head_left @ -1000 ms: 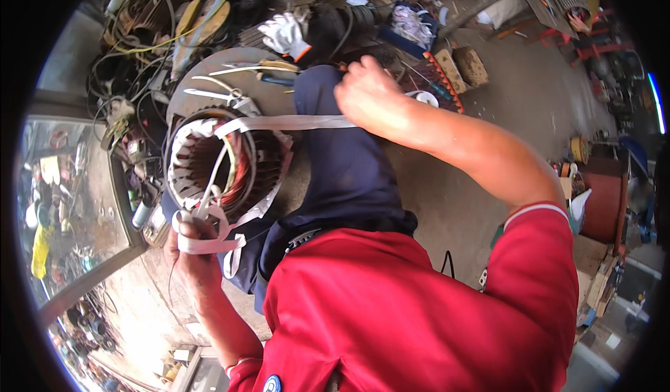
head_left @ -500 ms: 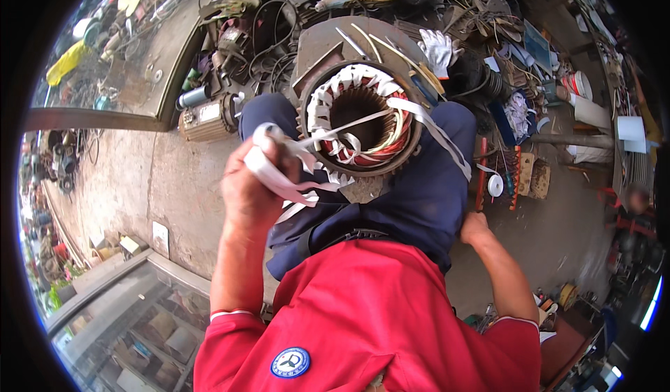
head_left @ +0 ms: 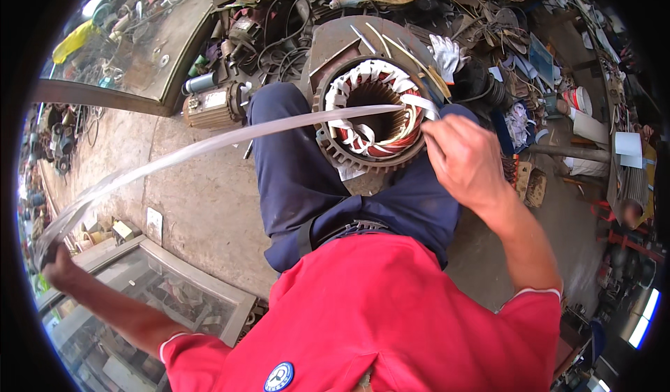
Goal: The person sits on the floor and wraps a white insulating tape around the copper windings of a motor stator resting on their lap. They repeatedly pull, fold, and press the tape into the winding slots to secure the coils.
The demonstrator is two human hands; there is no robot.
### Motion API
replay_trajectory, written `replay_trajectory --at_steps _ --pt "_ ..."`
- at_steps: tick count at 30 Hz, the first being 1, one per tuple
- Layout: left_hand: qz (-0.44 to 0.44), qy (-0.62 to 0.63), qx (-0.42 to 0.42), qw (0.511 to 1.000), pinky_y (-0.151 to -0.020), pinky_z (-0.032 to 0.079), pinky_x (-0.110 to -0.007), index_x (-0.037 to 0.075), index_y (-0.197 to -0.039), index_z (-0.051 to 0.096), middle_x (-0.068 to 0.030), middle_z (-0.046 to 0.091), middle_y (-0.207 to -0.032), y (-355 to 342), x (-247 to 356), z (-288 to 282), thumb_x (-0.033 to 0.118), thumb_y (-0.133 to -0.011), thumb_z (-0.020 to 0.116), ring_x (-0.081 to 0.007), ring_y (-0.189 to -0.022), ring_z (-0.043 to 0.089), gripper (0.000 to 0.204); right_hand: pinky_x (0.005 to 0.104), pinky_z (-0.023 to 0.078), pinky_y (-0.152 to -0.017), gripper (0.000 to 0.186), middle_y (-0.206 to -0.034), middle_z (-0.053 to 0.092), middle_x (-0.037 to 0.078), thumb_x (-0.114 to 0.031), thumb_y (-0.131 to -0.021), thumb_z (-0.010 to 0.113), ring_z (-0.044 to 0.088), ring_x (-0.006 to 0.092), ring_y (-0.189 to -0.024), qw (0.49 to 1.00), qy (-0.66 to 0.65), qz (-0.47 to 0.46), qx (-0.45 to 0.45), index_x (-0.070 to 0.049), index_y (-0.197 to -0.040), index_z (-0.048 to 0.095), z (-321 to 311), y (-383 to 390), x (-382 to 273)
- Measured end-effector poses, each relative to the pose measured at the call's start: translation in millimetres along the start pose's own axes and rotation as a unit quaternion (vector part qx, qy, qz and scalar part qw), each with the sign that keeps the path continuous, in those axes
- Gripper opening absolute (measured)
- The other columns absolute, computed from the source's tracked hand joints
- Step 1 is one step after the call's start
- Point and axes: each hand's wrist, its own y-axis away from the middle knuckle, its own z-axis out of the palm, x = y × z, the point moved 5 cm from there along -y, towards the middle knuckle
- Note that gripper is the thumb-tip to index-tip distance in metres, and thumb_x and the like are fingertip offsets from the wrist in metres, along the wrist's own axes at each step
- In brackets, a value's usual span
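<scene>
A motor stator [head_left: 377, 162] sits between my knees, its ring of red windings [head_left: 403, 139] partly wrapped in white tape. A long strip of white tape [head_left: 230, 136] runs taut from the inner right side of the winding, across the opening, out to the far left. Its far end is in my left hand [head_left: 61, 265], closed and blurred at the picture's edge. My right hand [head_left: 464, 160] is at the stator's right rim, fingers pinched where a short tail of tape meets them; the fingertips are partly hidden.
Thin rods [head_left: 388, 40] and a white glove [head_left: 447, 56] lie beyond the stator. A small motor [head_left: 213, 106] stands on the floor at left, near a glass-topped cabinet [head_left: 202, 287]. Heaped cables and scrap fill the far side. A perforated block [head_left: 536, 186] is at right.
My left hand has swung far out to the left, drawing the tape into a long straight strip. My right hand has come up from beside my thigh to the stator's right rim.
</scene>
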Motion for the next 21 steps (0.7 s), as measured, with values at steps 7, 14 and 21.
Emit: replay_trajectory --at_steps 7,14,21 --pt "0.178 -0.116 -0.029 0.977 -0.071 0.055 -0.037 -0.01 -0.108 0.069 -0.0159 0.069 -0.088 -108.6 -72.9 -120.1 0.012 -0.088 0.068 -0.0272 -0.075 0.065 0.03 0.0445 0.054 -0.073 0.013 -0.088 0.063 0.011 -0.008 -0.086 0.069 0.065 0.0343 -0.084 0.997 -0.044 0.039 0.051 -0.006 -0.099 0.068 13.5 -24.7 38.8" --pt "-0.12 0.334 -0.363 0.862 -0.052 0.034 -0.022 0.007 -0.122 0.072 0.0064 0.063 -0.078 170.8 359.1 248.8 0.018 -0.094 0.064 -0.0031 -0.058 0.042 0.031 0.0454 0.053 -0.08 0.017 -0.096 0.064 0.014 -0.005 -0.085 0.07 0.063 0.0366 -0.093 0.996 0.017 0.079 0.042 -0.003 -0.102 0.068 6.4 1.9 35.0" --pt "0.455 0.105 -0.515 0.719 -0.072 0.06 -0.042 0.006 -0.095 0.072 -0.0124 0.075 -0.092 340.4 602.1 321.8 0.022 -0.092 0.064 -0.0296 -0.085 0.075 0.018 0.0454 0.053 -0.08 0.017 -0.097 0.067 0.014 -0.004 -0.085 0.07 0.064 0.036 -0.091 0.991 0.018 0.113 0.067 -0.002 -0.101 0.068 -4.8 33.1 31.0"
